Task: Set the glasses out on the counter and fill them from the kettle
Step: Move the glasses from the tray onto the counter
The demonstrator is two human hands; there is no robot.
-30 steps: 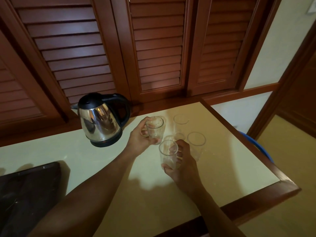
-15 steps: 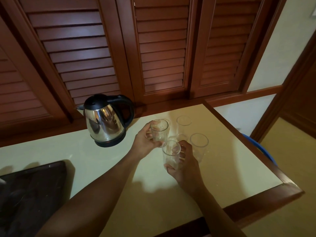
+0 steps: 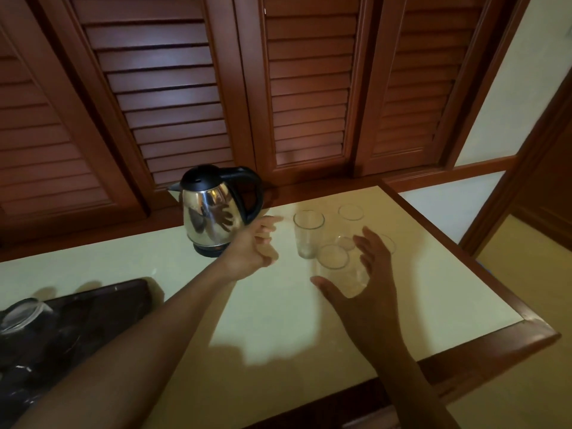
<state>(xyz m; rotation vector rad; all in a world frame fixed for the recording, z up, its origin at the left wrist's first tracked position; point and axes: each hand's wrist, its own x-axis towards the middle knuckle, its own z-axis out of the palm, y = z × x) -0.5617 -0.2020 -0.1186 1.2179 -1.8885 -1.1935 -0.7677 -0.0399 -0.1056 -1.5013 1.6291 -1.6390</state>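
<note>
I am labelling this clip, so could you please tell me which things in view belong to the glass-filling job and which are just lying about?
Belongs to the job:
- kettle
- glasses
- counter

Just lying about:
- dark tray
- louvred doors

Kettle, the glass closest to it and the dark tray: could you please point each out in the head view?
Kettle [image 3: 210,218]: head view, on its shiny steel body.
Glass closest to the kettle [image 3: 307,239]: head view, on its clear side wall.
Dark tray [image 3: 93,314]: head view, on its bare surface.
</note>
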